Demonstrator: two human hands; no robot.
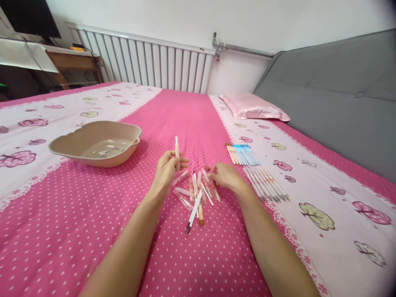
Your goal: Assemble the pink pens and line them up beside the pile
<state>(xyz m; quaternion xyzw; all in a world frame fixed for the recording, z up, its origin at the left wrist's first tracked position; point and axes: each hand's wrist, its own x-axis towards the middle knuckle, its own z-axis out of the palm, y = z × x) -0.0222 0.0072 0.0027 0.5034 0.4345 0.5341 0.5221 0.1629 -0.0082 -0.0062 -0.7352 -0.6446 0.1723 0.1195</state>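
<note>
My left hand (168, 167) is closed round a pale pen barrel (177, 147), held upright above the pink dotted bedspread. My right hand (224, 174) reaches down into a loose pile of pen parts (196, 194), its fingers curled on the pile; what they pinch is too small to name. The pile holds several clear barrels, white refills and a tan cap, lying between my two hands.
A beige heart-shaped basin (95, 142) with a few scraps in it sits at the left. Two neat rows of assembled pens (244, 154) (267, 183) lie to the right. A pink pillow (253, 106), a grey headboard (334, 95) and a radiator (148, 64) stand beyond.
</note>
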